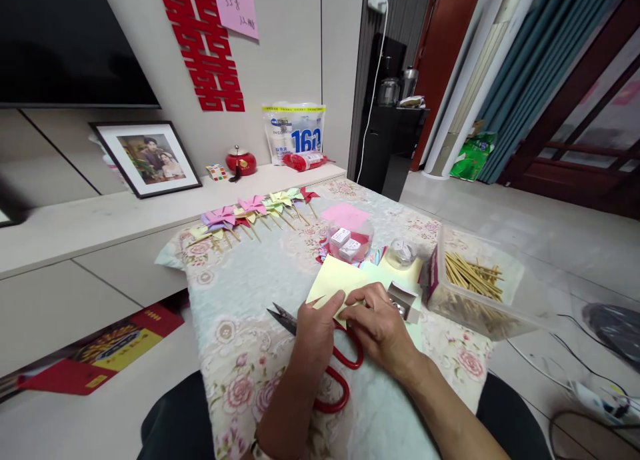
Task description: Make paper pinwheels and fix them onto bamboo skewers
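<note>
Both hands are down on the yellow paper [334, 285] near the front middle of the surface [240, 293], the sheet lying flat with one cut flap lifted toward the person. The left hand [314, 330] pinches that flap, fingers curled closed on its edge; the right hand [381, 328] lies over the sheet's near corner, fingers bent and pressing, though whether it grips the paper or only pins it I cannot quite tell from this angle. Here is the worry: the scissors [325, 360] lie right under the left wrist, blades pointing out to the left and red handles tucked between the two forearms, so a careless slide of that wrist could nick skin or drag the blades across the cloth. A hard tug on the flap could tear the thin paper along its cut. Just beside the right hand sits a small open box [403, 300] that looks to hold pins, and a nudge could tip it. Beyond are a bowl [350, 241], a tub of sticks [475, 283], and finished pinwheels [250, 210] lined up at the far edge.
</note>
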Demonstrator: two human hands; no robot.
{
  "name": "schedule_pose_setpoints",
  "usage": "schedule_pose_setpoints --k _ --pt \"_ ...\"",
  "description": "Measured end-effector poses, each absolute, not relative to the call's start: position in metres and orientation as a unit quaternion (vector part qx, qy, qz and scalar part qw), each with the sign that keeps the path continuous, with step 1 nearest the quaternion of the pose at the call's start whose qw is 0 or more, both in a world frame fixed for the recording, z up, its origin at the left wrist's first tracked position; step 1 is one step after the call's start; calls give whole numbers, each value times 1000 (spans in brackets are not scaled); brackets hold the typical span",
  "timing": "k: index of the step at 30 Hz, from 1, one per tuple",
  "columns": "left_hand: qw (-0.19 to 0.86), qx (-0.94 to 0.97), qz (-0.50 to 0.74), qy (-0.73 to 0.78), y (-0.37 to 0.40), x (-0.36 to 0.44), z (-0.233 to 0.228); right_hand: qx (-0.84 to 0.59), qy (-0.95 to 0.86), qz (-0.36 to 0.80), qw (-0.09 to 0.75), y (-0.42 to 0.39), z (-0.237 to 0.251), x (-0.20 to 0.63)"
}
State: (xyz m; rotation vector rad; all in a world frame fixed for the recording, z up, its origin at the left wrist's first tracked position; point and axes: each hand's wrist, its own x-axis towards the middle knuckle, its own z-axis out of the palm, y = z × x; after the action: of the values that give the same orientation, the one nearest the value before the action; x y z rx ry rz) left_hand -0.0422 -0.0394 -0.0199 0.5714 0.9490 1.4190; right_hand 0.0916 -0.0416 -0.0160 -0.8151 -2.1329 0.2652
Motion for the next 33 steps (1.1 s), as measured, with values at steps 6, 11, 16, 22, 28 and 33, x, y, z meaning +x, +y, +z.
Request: schedule_pose_setpoints --k 6,11,16,22,28,33 --pt "633 242 624 388 -39 -42 -23 -332 -845 113 405 -42 -14 91" --pt "648 249 610 382 -41 -43 -21 -349 -829 130 417 -41 -15 91" --pt "622 276 592 432 -39 -44 -23 -391 -799 175 422 -43 -14 91" --pt "602 318 570 461 -38 -43 -31 -451 -758 195 429 -42 -16 90" --pt "604 328 564 457 -40 -41 -31 -497 -722 212 432 -43 -16 89" --pt "592 348 558 465 -40 -42 -31 -504 -714 218 434 -46 -13 89"
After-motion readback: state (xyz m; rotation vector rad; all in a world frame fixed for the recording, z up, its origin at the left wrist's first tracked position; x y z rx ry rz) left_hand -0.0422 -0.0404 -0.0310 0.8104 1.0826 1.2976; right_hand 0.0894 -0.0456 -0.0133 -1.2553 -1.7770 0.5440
